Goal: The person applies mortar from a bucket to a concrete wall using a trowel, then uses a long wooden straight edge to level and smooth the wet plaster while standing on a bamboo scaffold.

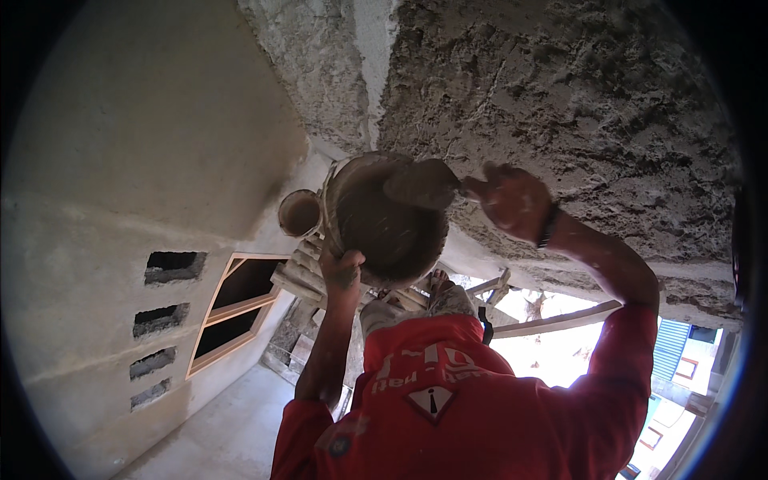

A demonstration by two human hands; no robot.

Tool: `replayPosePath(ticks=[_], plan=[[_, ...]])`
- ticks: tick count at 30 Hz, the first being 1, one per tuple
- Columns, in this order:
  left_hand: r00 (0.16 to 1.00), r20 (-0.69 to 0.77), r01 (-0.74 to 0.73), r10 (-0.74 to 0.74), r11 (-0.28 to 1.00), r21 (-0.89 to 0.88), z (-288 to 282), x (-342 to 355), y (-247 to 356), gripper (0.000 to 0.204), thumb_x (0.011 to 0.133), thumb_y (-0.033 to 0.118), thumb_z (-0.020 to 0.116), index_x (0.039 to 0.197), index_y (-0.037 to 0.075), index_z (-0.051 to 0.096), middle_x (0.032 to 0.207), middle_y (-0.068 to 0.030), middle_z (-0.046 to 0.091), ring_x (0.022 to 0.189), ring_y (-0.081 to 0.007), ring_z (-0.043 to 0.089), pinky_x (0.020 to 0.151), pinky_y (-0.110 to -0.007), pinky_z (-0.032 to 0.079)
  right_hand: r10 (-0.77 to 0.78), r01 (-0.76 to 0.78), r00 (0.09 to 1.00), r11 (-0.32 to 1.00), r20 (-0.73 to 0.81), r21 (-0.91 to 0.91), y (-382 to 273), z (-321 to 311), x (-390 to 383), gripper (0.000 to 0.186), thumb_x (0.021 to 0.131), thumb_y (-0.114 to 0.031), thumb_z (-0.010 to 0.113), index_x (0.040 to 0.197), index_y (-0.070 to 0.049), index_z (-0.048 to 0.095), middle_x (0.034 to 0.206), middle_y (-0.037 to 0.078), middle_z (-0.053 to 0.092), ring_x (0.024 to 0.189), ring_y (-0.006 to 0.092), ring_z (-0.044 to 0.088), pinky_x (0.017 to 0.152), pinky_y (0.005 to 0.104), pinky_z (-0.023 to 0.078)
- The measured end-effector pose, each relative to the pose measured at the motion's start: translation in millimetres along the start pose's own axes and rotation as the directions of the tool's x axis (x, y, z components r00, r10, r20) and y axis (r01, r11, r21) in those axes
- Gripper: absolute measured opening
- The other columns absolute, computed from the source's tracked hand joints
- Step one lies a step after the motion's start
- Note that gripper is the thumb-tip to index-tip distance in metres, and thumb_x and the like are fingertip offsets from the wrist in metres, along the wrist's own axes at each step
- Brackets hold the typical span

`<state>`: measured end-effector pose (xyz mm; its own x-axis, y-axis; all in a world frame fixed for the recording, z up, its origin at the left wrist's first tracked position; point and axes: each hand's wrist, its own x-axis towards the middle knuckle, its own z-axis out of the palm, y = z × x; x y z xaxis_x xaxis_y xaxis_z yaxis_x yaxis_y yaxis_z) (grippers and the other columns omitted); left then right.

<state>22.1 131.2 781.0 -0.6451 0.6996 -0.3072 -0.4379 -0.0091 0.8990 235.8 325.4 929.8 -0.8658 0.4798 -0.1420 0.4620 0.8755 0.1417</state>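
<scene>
In front of me is a round, mortar-crusted bucket [438, 254] with wet grey mortar [376, 228] inside. My left hand [342, 270] grips its near left rim, thumb over the edge. A trowel [424, 183] is in my right hand [516, 202], whose fingers are wrapped round the handle. The mortar-coated blade lies over the bucket's far right rim, partly across the opening. Whether the blade touches the mortar I cannot tell. Close by on the left stands a smaller round pail [300, 214].
Rough, freshly coated wall [560, 104] rises at the far right; a smoother plastered wall [144, 112] with several vent slots stands left. Below it is a wooden window frame [232, 312]. Wooden scaffold planks [300, 272] lie beneath the bucket, and a slanting timber [552, 320] crosses on the right.
</scene>
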Motion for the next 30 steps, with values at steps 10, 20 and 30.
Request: replayPosePath(ticks=[10, 20, 30], plan=[[0.996, 0.074, -0.048, 0.040, 0.994, 0.101, 40, -2, 20, 0.051, 0.060, 0.002, 0.053, 0.111, -0.002, 0.054, 0.087, -0.0017, 0.056, 0.076, -0.0124, 0.052, 0.067, -0.024, 0.044, -0.272, 0.263, 0.962, 0.929, -0.003, 0.260, -13, 85, 3, 0.021, 0.079, -0.019, 0.053, 0.096, -0.009, 0.062, 0.091, 0.011, 0.063, 0.077, 0.0314, 0.064, 0.066, 0.0413, 0.054], [0.999, -0.046, -0.023, 0.023, 1.000, -0.001, 22, -9, 47, 0.052, 0.061, 0.001, 0.056, 0.113, 0.001, 0.055, 0.081, -0.0006, 0.054, 0.070, -0.0119, 0.051, 0.065, -0.025, 0.043, -0.118, 0.192, 0.980, 0.754, -0.158, 0.628, -20, 34, 11, 0.037, 0.076, -0.015, 0.063, 0.112, -0.007, 0.058, 0.093, 0.013, 0.067, 0.082, 0.0296, 0.066, 0.076, 0.0404, 0.053], [0.980, -0.175, -0.100, 0.098, 0.995, -0.006, -31, -10, 43, 0.048, 0.061, 0.003, 0.056, 0.109, 0.001, 0.054, 0.080, -0.0005, 0.053, 0.065, -0.0088, 0.047, 0.056, -0.022, 0.039, -0.248, 0.214, 0.967, 0.676, -0.056, 0.705, -6, -114, 25, 0.033, 0.079, -0.013, 0.068, 0.109, -0.006, 0.059, 0.097, 0.012, 0.065, 0.082, 0.0238, 0.065, 0.079, 0.0323, 0.055]])
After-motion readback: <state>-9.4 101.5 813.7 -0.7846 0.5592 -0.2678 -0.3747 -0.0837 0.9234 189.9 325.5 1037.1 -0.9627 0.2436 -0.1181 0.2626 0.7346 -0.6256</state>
